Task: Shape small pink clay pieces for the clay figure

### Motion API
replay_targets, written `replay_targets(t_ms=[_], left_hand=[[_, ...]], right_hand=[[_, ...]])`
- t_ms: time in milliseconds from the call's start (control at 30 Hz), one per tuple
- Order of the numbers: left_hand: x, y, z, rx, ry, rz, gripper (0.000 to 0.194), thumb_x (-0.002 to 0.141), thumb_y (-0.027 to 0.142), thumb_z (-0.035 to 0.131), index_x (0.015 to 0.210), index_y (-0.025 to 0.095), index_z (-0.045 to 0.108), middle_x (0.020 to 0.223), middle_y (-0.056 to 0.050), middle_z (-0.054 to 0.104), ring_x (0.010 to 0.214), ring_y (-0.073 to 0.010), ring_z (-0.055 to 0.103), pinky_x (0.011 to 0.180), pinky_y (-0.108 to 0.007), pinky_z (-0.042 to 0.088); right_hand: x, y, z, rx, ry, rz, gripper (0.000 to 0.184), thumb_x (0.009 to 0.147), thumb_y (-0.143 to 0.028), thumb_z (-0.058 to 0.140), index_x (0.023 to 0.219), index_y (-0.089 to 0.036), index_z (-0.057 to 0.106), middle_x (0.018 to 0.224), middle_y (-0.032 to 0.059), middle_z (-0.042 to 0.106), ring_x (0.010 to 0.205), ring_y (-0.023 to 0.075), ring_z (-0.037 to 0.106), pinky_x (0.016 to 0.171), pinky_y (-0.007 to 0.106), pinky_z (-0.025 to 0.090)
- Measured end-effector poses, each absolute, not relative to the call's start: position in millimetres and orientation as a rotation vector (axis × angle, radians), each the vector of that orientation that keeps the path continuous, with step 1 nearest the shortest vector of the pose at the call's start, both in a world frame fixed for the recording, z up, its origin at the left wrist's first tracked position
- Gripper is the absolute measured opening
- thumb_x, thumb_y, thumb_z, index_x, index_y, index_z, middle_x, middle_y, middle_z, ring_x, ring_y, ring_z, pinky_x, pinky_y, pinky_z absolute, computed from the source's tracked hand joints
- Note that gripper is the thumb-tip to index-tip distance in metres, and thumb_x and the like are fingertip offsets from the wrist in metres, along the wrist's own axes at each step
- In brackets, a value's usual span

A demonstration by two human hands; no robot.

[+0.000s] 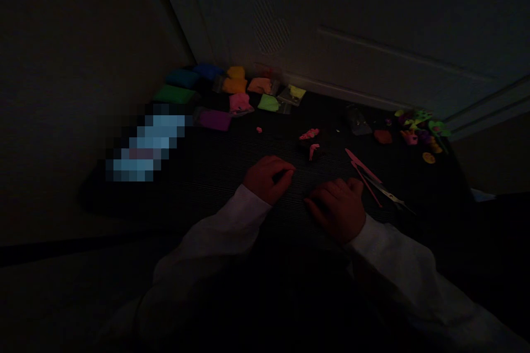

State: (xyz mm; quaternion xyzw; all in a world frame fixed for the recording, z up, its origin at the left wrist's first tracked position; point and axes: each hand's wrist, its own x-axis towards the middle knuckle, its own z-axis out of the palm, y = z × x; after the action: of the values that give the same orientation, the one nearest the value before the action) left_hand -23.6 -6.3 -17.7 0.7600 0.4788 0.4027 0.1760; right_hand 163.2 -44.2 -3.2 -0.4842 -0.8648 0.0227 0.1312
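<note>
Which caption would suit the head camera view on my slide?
In dim light, left hand and right hand at a dark table with pink pieces, scissors and colourful bags.

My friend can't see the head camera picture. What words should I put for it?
A person's left hand and right hand are curled over a dark table in dim light. Pink pieces lie just beyond them, colorful bags farther back to the left, and scissors beside the right hand.
</note>
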Motion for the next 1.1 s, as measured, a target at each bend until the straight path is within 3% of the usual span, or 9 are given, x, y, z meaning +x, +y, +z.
replay_targets(t_ms=[200,300,433,733,900,1100], left_hand=[[-23,-6,-18,2.141,1.347,1.143,0.012,0.075,0.02,0.052,0.079,0.016,0.063,0.077,-0.004,0.065,0.075,-0.0148,0.058,0.071,-0.029,0.048],[-23,-6,-17,2.148,1.337,1.143,0.013,0.075,0.019,0.052,0.079,0.014,0.063,0.078,-0.005,0.065,0.075,-0.0145,0.058,0.072,-0.029,0.047],[-23,-6,-17,2.149,1.351,1.151,0.013,0.075,0.019,0.052,0.079,0.014,0.063,0.077,-0.005,0.065,0.075,-0.0144,0.058,0.071,-0.028,0.047],[-25,-7,-15,2.075,1.452,1.248,0.014,0.075,0.019,0.051,0.079,0.014,0.063,0.077,-0.005,0.065,0.072,-0.0136,0.058,0.068,-0.026,0.046],[-27,-7,-11,1.817,1.646,1.318,0.013,0.074,0.022,0.052,0.079,0.017,0.064,0.074,-0.001,0.064,0.066,-0.0109,0.056,0.063,-0.023,0.044],[-30,-3,-9,1.451,1.701,1.383,0.013,0.071,0.023,0.056,0.078,0.017,0.066,0.074,0.0,0.064,0.066,-0.011,0.056,0.062,-0.022,0.043]], right_hand=[[170,-51,-4,-1.414,-2.481,0.057,0.027,0.082,-0.041,0.045,0.086,-0.019,0.06,0.087,0.0036,0.062,0.084,0.0179,0.048,0.079,0.038,0.019],[173,-55,-3,-1.38,-2.562,0.022,0.035,0.082,-0.043,0.043,0.107,-0.022,0.056,0.101,0.0065,0.059,0.091,0.021,0.047,0.08,0.04,0.02],[173,-58,-2,-1.341,-2.721,-0.026,0.053,0.081,-0.051,0.038,0.128,-0.028,0.037,0.126,0.0108,0.042,0.104,0.027,0.041,0.083,0.046,0.021],[169,-63,-2,-1.358,-2.821,0.027,0.054,0.08,-0.058,0.032,0.128,-0.035,0.034,0.138,0.007,0.029,0.111,0.0286,0.036,0.09,0.051,0.018],[169,-65,-2,-1.488,-2.745,-0.017,0.06,0.079,-0.06,0.029,0.129,-0.027,0.036,0.141,0.0088,0.024,0.111,0.0295,0.035,0.089,0.05,0.019],[168,-64,-2,-1.401,-2.775,0.017,0.057,0.077,-0.062,0.033,0.127,-0.035,0.036,0.142,0.0068,0.023,0.116,0.029,0.033,0.09,0.051,0.018]])
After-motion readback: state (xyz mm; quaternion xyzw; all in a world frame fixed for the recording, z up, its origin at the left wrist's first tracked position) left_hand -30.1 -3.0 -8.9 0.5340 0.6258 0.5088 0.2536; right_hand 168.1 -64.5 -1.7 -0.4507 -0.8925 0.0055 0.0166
